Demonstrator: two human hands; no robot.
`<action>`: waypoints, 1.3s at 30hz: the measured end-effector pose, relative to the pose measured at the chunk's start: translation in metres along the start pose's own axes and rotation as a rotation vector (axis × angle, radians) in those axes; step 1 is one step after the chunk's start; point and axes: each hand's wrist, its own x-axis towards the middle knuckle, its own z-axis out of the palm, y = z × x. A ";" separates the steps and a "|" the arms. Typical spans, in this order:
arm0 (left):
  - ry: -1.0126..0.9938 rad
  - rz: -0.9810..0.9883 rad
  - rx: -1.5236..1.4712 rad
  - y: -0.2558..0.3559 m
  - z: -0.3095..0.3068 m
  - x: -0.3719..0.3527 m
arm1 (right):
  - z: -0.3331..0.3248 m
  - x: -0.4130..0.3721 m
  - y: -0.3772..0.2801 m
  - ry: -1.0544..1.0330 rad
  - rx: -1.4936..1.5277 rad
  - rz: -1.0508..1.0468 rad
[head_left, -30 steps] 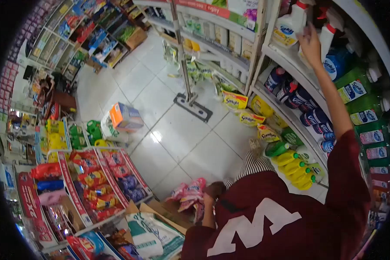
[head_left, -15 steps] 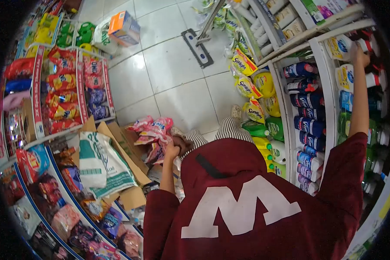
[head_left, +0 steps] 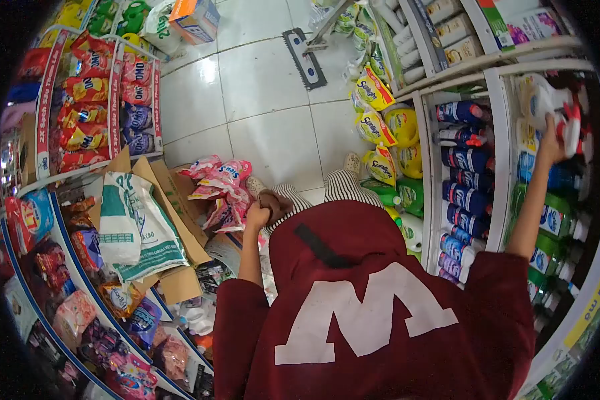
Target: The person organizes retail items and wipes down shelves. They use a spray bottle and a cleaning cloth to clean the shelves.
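My right hand (head_left: 551,145) is closed around the neck of a white spray bottle (head_left: 539,101) at the shelf on the right. The bottle's red-and-white trigger head (head_left: 569,130) sticks out past my fingers. Part of another bottle with a yellow label (head_left: 528,137) shows beside it. Low on my left side, my left hand (head_left: 258,216) is closed on a brown cloth (head_left: 277,205), near my striped trouser leg. Pink detergent packs (head_left: 225,190) lie on the floor just beyond that hand.
An open cardboard box (head_left: 180,285) with a white-and-green sack (head_left: 142,230) stands at left, beside shelves of detergent bags (head_left: 85,130). Yellow Sunlight pouches (head_left: 376,127) hang along the right shelf. A flat mop (head_left: 305,59) lies on the tiles ahead.
My right hand has come nearer to me, with the spray bottle now turned and in front of the shelf row. My left hand stays low with the cloth. The view has shifted slightly.
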 end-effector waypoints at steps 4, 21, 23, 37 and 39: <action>0.071 -0.148 -1.059 0.102 -0.041 -0.033 | -0.044 0.000 -0.080 -0.057 0.181 -0.244; 0.477 1.361 -0.301 0.409 -0.083 -0.173 | -0.005 -0.094 -0.328 -0.502 1.530 0.485; 0.460 1.365 -0.610 0.395 -0.074 -0.148 | -0.016 -0.092 -0.331 -0.473 1.584 0.591; 0.320 1.506 -0.713 0.415 -0.058 -0.186 | -0.020 -0.096 -0.318 -0.496 1.263 0.401; 0.427 1.461 -0.319 0.418 -0.070 -0.186 | -0.009 -0.099 -0.307 -0.514 1.579 0.469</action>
